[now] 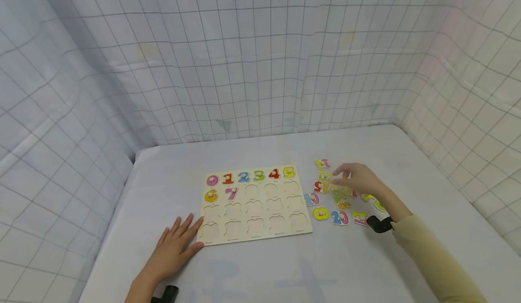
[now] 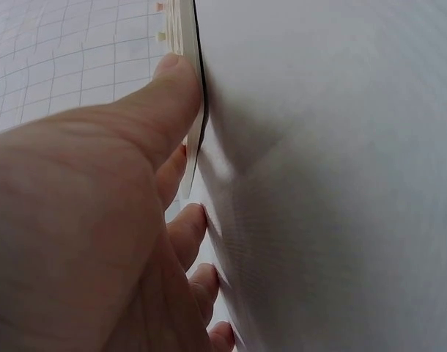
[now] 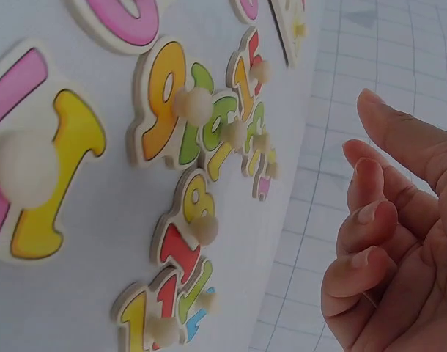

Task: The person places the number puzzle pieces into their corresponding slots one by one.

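Observation:
A wooden number puzzle board (image 1: 260,194) lies on the table, with number pieces 0 to 7 seated in its upper recesses and the lower ones bare. My left hand (image 1: 171,248) rests on the table at the board's left side; in the left wrist view its thumb (image 2: 181,84) touches the board's edge. Over the loose pieces to the right hovers my right hand (image 1: 358,178), fingers loosely bent, nothing between them. Among those pieces are a red-and-orange 15 (image 1: 321,187), a yellow 0 (image 1: 320,213) and a blue-and-pink 20 (image 1: 340,218). Wooden knobs (image 3: 193,105) stand up from them.
Several loose pieces overlap in a heap under the right hand, partly hidden by it. A pink-and-yellow piece (image 1: 322,163) lies at the heap's far end. Gridded white cloth (image 1: 260,68) encloses the white table (image 1: 252,271) at the back and sides.

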Demonstrator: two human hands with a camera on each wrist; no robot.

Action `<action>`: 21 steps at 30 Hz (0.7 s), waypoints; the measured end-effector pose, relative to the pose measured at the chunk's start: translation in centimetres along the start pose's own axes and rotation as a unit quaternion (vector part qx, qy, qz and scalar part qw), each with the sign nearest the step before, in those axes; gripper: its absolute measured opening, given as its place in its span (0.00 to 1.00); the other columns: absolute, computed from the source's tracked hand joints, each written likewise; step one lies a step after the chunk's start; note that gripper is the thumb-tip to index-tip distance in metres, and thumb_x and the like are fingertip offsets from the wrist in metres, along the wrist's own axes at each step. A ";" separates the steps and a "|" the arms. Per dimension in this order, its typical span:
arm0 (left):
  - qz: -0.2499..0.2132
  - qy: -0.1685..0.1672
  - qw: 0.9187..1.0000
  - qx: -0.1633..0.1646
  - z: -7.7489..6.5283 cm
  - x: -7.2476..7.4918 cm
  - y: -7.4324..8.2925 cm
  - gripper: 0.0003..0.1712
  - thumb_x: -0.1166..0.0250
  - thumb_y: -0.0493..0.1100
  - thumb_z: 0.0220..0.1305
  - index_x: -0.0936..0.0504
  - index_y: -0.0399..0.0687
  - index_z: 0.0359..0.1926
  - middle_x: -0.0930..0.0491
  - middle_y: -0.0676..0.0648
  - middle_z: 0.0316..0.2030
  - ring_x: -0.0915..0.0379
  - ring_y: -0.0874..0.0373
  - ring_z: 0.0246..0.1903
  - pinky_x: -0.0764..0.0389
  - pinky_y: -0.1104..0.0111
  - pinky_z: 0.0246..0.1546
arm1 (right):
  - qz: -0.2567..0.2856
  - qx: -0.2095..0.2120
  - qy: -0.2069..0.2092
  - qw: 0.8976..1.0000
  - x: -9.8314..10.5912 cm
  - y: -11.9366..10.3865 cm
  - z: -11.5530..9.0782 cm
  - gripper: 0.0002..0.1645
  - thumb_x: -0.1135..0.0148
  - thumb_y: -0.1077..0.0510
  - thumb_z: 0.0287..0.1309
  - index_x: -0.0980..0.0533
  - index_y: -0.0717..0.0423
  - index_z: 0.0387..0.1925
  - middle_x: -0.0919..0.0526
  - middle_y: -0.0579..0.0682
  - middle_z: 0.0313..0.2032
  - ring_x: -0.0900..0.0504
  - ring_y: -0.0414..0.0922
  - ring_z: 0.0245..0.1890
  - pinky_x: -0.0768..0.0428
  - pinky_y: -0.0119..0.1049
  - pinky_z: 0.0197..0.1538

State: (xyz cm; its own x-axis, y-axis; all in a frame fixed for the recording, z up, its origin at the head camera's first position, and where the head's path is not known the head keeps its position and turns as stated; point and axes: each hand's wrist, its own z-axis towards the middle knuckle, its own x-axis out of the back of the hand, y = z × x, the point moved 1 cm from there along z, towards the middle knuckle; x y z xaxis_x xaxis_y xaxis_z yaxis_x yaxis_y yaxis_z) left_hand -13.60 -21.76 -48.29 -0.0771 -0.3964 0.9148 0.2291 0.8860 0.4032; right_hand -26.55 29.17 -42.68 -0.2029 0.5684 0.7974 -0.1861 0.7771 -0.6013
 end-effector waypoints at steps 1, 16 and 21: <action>0.000 -0.001 1.000 0.001 0.0 0.0 0.0 0.38 0.46 0.67 0.63 0.36 0.58 0.70 0.44 0.42 0.70 0.58 0.36 0.69 0.58 0.39 0.62 | 0.004 -0.006 0.001 1.000 0.1 0.3 -0.2 0.23 0.33 0.47 0.56 0.21 0.58 0.47 0.25 0.52 0.32 0.27 0.47 0.17 0.28 0.37 0.21; -0.003 -0.006 1.000 0.001 0.1 0.2 0.2 0.38 0.45 0.66 0.64 0.36 0.56 0.70 0.45 0.41 0.70 0.59 0.36 0.69 0.59 0.39 0.62 | 0.013 -0.027 -0.024 0.999 -1.3 2.7 -2.6 0.18 0.33 0.49 0.56 0.20 0.53 0.45 0.24 0.48 0.28 0.29 0.47 0.28 0.28 0.37 0.27; -0.005 -0.011 1.000 0.003 0.1 0.2 0.2 0.38 0.46 0.66 0.64 0.37 0.56 0.70 0.46 0.41 0.70 0.59 0.36 0.69 0.60 0.39 0.62 | 0.025 0.047 -0.089 0.995 -3.2 1.5 -2.8 0.16 0.31 0.52 0.54 0.19 0.49 0.46 0.25 0.45 0.25 0.29 0.45 0.25 0.29 0.33 0.24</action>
State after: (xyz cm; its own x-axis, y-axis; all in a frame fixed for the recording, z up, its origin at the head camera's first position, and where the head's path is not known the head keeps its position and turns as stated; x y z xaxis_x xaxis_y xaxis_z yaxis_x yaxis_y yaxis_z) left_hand -13.71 -21.63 -48.03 -0.1010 -0.3996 0.9111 0.2230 0.8834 0.4122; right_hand -23.49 29.27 -46.02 -0.3793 0.5419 0.7500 -0.2599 0.7155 -0.6484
